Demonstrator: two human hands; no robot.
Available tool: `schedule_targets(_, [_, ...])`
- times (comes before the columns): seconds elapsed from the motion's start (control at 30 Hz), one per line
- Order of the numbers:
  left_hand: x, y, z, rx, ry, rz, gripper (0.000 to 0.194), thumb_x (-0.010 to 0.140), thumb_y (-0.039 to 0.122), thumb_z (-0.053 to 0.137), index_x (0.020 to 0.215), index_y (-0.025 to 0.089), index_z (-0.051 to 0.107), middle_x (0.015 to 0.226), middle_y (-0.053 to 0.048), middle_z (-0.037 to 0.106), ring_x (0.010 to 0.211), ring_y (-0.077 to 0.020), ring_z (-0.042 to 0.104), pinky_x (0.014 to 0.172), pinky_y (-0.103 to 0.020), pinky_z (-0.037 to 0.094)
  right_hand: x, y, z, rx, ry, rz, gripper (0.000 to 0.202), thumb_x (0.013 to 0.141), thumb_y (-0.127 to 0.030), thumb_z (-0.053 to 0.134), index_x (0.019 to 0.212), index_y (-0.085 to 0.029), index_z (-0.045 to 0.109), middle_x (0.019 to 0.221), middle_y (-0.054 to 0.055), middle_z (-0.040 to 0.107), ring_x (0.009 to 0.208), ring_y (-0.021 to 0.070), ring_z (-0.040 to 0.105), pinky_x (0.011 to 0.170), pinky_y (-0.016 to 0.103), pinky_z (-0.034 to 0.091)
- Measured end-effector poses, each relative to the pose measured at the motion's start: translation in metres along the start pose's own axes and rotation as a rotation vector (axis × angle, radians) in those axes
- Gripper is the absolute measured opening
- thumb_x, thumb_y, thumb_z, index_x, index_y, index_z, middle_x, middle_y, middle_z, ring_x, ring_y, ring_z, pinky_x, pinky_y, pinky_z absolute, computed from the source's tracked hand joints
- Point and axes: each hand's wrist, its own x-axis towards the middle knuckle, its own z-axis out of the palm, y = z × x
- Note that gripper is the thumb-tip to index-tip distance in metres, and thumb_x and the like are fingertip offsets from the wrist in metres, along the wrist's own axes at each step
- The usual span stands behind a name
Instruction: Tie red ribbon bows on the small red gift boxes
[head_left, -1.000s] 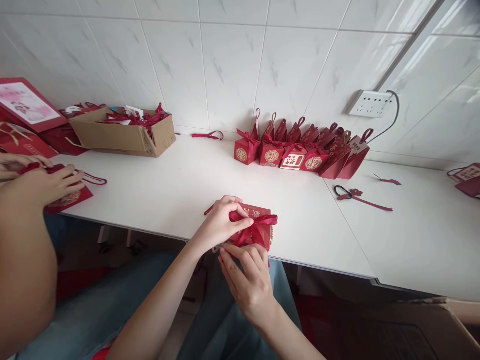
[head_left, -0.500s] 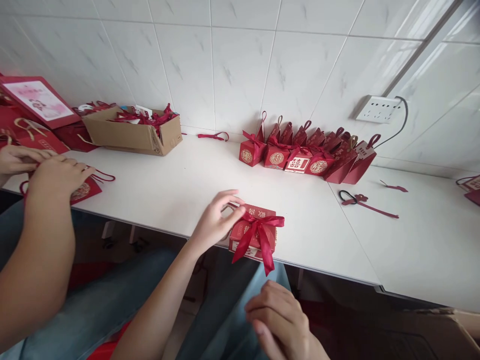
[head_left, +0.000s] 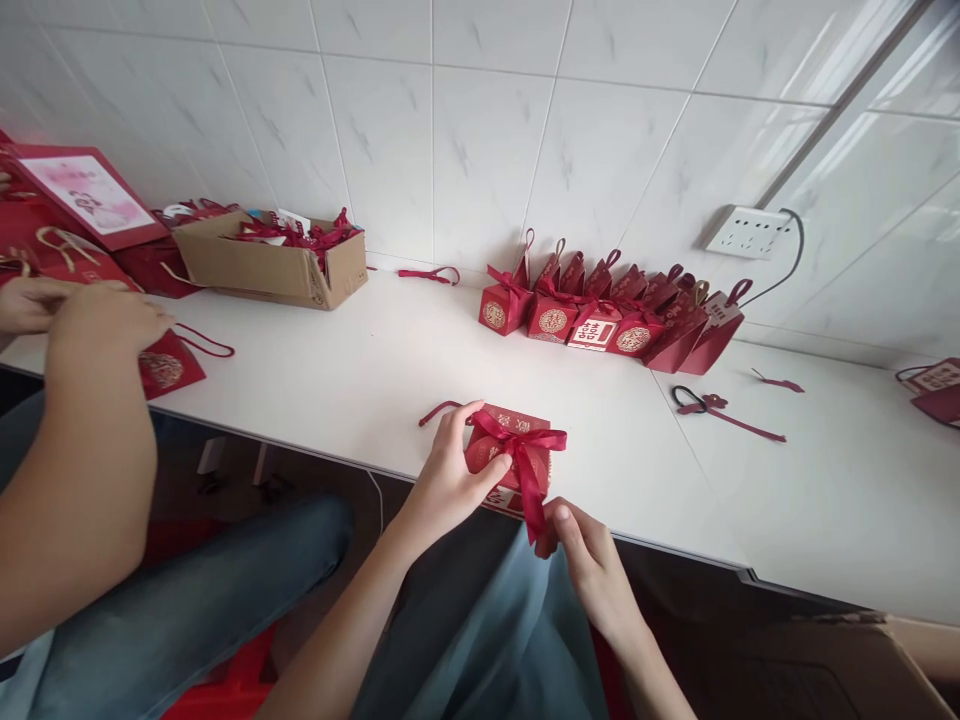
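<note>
A small red gift box (head_left: 517, 418) with gold and white print lies at the table's front edge. Around it is tied a shiny red ribbon (head_left: 533, 495) in a bow, its tail hanging toward the edge. My left hand (head_left: 454, 475) grips the box from the left, thumb on the bow near the knot and fingers over the far left side. At the tail's lower end, my right hand (head_left: 577, 540) is closed with thumb and forefinger pinching the ribbon. A dark red cord sticks out behind my left fingers.
Several red gift boxes (head_left: 553, 320) stand in a row by the tiled wall. A cardboard box (head_left: 251, 272) of red ribbons sits back left. A co-worker's hands (head_left: 105, 315) handle a red box at left. Loose cords (head_left: 739, 422) lie at right.
My right hand has risen from below the table edge to the ribbon's tail. My left hand has moved right, its thumb now on the bow.
</note>
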Motion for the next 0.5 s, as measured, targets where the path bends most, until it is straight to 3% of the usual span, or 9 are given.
schedule_targets(0.2, [-0.007, -0.009, -0.008, -0.217, -0.080, -0.046, 0.058, 0.083, 0.033, 0.058, 0.135, 0.028, 0.031, 0.137, -0.008, 0.045, 0.126, -0.0217, 0.045, 0.104, -0.037, 0.041, 0.005, -0.015, 0.011, 0.100, -0.049, 0.066, 0.048, 0.087, -0.055, 0.045, 0.056, -0.018, 0.049, 0.055, 0.000, 0.053, 0.055, 0.0133, 0.046, 0.054, 0.025, 0.033])
schedule_targets(0.33, [-0.013, -0.016, -0.011, -0.214, 0.023, -0.026, 0.054, 0.081, 0.037, 0.060, 0.129, 0.025, 0.037, 0.136, -0.010, 0.045, 0.126, -0.0216, 0.046, 0.096, -0.033, 0.047, 0.007, -0.010, 0.009, 0.116, -0.076, 0.064, 0.044, 0.087, -0.051, 0.047, 0.058, -0.018, 0.048, 0.056, -0.001, 0.049, 0.055, 0.0126, 0.043, 0.055, 0.024, 0.031])
schedule_targets(0.43, [-0.020, -0.019, -0.012, -0.051, 0.138, -0.067, 0.041, 0.077, 0.041, 0.062, 0.111, 0.022, 0.048, 0.110, -0.007, 0.059, 0.099, -0.0199, 0.060, 0.081, -0.032, 0.051, 0.007, -0.003, 0.005, 0.124, -0.077, 0.045, 0.042, 0.087, -0.050, 0.048, 0.060, -0.018, 0.048, 0.060, -0.001, 0.049, 0.059, 0.0129, 0.043, 0.057, 0.025, 0.032])
schedule_targets(0.5, [-0.023, -0.020, -0.013, -0.006, 0.149, -0.110, 0.032, 0.077, 0.043, 0.062, 0.097, 0.020, 0.051, 0.087, -0.003, 0.060, 0.078, -0.0164, 0.060, 0.070, -0.030, 0.051, 0.008, 0.000, 0.003, 0.124, -0.079, 0.028, 0.039, 0.087, -0.049, 0.049, 0.063, -0.018, 0.049, 0.062, -0.001, 0.050, 0.061, 0.0132, 0.043, 0.059, 0.025, 0.032])
